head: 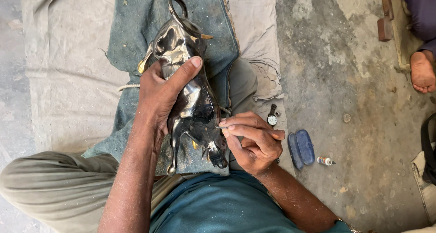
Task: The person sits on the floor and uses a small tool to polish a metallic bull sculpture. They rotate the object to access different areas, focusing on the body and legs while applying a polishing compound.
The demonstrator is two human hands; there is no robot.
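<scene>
Looking down: we see both our hands at work on a dark, glossy metal animal figurine [193, 101] lying across our lap.
Figurine: shiny black with brass-coloured patches, long body, a curled loop at its far end; it rests on a dusty teal cloth [136, 42] spread over our legs.
Left hand [159, 94]: wrapped around the figurine's middle from the left, fingers closed on its flank and thumb stretched along its top, gripping it firmly.
Right hand [254, 142]: just right of the figurine's near end, fingers pinched shut around a thin metal tool [225, 126].
Tool: its tip touches the figurine's lower side; we think it is a fine scriber or needle, though it is too slim to be sure.
Grey cloth [68, 78]: lies under the teal cloth and spreads left and beyond the figurine.
Wristwatch [272, 117]: on the cloth edge just right of the figurine, beside our right fingers.
Blue case [302, 149]: an oblong hinged case, open, on the concrete floor [354, 101] right of the figurine, past our right hand.
Small bottle [325, 161]: lying on its side, just right of the blue case.
Another person's bare foot [422, 71]: well apart from the figurine, at the far right edge.
</scene>
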